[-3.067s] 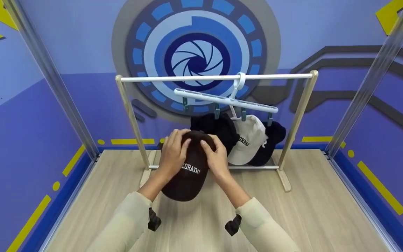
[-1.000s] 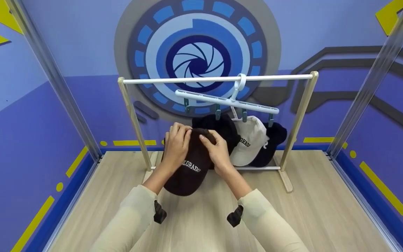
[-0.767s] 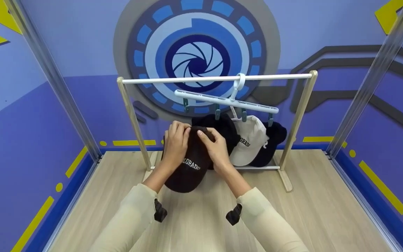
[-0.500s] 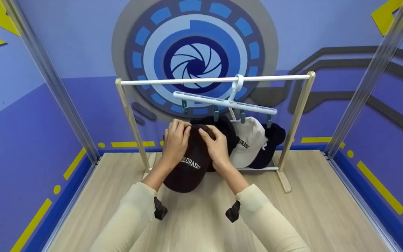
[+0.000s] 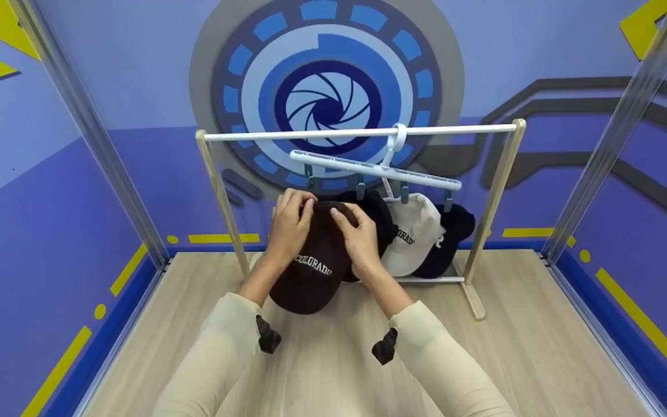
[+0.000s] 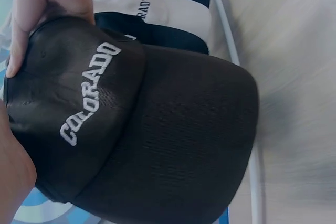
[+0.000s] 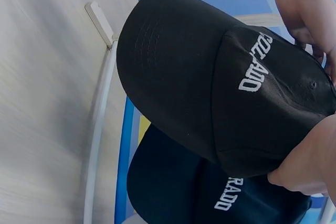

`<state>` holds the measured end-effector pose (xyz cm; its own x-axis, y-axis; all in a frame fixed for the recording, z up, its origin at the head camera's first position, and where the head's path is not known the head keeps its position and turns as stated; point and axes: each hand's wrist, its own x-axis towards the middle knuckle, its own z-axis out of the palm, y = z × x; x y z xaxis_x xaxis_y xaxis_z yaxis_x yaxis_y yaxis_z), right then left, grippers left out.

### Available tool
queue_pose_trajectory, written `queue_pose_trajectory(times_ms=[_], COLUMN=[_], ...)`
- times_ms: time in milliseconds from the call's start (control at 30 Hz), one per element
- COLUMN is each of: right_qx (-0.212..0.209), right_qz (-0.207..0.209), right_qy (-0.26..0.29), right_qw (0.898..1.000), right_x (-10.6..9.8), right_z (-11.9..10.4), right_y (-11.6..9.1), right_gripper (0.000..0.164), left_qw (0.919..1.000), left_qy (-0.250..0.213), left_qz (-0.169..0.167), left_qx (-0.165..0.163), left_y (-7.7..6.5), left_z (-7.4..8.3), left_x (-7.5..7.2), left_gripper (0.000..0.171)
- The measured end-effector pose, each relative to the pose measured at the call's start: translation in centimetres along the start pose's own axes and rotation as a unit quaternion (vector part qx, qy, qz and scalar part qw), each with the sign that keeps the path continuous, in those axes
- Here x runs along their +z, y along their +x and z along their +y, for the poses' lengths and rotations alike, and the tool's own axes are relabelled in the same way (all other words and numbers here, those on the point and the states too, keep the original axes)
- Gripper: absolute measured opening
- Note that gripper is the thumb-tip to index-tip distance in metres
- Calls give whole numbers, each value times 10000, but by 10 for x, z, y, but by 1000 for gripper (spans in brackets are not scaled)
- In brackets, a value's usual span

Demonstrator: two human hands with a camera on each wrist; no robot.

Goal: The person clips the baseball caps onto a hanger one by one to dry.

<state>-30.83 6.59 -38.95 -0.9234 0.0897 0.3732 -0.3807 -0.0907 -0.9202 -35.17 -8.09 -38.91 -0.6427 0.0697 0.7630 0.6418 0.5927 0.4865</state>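
Both hands grip the crown of a dark brown baseball cap [image 5: 309,289] with white COLORADO lettering, its brim pointing down. My left hand [image 5: 290,226] holds the left side near the top, and my right hand [image 5: 361,237] pinches the right side with the thumb on the front. Just above is the leftmost green clip [image 5: 309,175] of a tilted white hanger [image 5: 368,167]. Behind the held cap, a black cap [image 5: 377,223] hangs from the hanger, partly hidden. Beside it hang a white cap [image 5: 411,237] and a navy cap [image 5: 455,234]. Fingertips behind the brown cap are hidden.
The hanger hooks over the white top rail [image 5: 333,133] of a small rack with wooden side posts [image 5: 495,200]. A lower rail [image 5: 432,280] runs near the wooden tabletop [image 5: 333,370]. A blue patterned wall [image 5: 154,174] stands behind.
Both hands have risen slightly with the brown cap, bringing its top closer to the clips. The hanger and the other caps have stayed in place.
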Motion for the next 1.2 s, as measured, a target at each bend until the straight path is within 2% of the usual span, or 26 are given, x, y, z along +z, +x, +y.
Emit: queue_pose_trajectory(times_ms=[133,200,300,367,500,633,733,967,1200], right_qx=[46,75,93,96,56,94,120,118,169], right_qz=[44,48,53,42,79,65,47,75,49], right_qy=[-39,-91,-118,-123,-182,-230,-227,-328,-335], right_qw=[10000,9999,9999,9999,9998,9997,9997,9994,9993], right_x=[-3,-4,-4,-4,-2,-2,-3,-8,-12], right_z=[2,2,2,1,1,3,5,10,10], right_y=[-2,-3,-3,-3,-2,-4,-6,-8,-11], right_gripper=[26,27,27,26,26,25,25,25,24], left_qw=[9992,9969,9901,9852,9768,9700,9698,9697,9717], left_qy=[-332,-598,-963,-1161,-1389,-1543,-1557,-1792,-1930], left_qz=[98,187,229,142,-244,-339,-213,178,468], left_qx=[-200,-482,-992,-1256,-1609,-1850,-1865,-1651,-1281], left_y=[10,17,27,33,42,42,39,33,28], left_z=[0,1,3,5,7,9,9,11,11], left_x=[1,1,-1,-3,-4,-2,0,4,8], left_gripper=[13,14,26,36,55,57,49,32,25])
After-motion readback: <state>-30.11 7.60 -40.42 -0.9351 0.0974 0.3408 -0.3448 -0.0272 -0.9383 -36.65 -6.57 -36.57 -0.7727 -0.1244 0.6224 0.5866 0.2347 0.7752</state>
